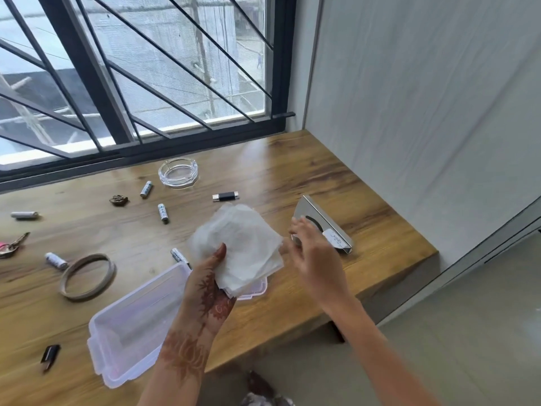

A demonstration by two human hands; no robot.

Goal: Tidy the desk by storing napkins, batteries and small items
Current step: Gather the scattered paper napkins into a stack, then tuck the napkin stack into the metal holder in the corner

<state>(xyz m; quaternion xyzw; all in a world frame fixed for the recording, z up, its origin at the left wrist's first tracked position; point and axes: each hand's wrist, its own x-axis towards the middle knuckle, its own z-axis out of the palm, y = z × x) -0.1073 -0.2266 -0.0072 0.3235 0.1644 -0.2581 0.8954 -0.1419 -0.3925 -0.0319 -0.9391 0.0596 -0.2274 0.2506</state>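
My left hand (212,284) grips a stack of white napkins (243,241) above the far end of a clear plastic box (128,326) on the wooden desk (322,177). My right hand (310,250) hovers open, fingers spread, between the napkins and a metal napkin holder (325,221) lying near the desk's right edge. Several batteries lie scattered: one (146,189) near the ashtray, one (163,213) mid-desk, one (25,215) at the far left, and one (179,257) partly behind the box.
A glass ashtray (178,172) sits by the window. A USB adapter (225,197), a brown trinket (119,199), keys (11,246), a thread spool (55,260), a wooden hoop (86,276) and a black clip (50,354) lie around. A wall bounds the right side.
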